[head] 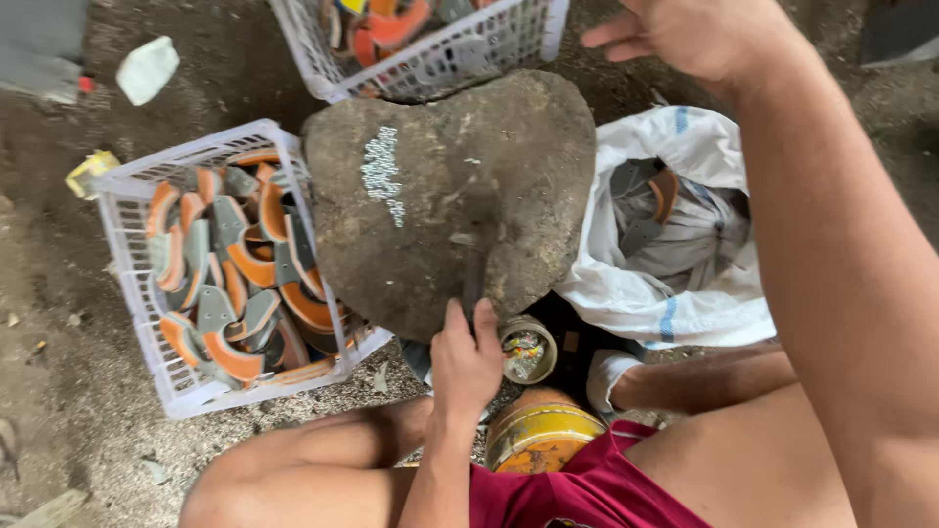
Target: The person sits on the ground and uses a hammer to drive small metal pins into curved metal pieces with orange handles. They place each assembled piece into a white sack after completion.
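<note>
right hand (699, 34) cut off above the blurred stone (445, 196).

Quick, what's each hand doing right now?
Left hand: closed on a dark tool handle lying against the stone.
Right hand: raised, holding nothing visible.

Single head-worn view, steeply downward and close, over stone slab (450, 196) and lap.

You get soft, even daylight with weak shadows; the right arm (841, 293) at three o'clock looms blurred, and edges bend slightly
</note>
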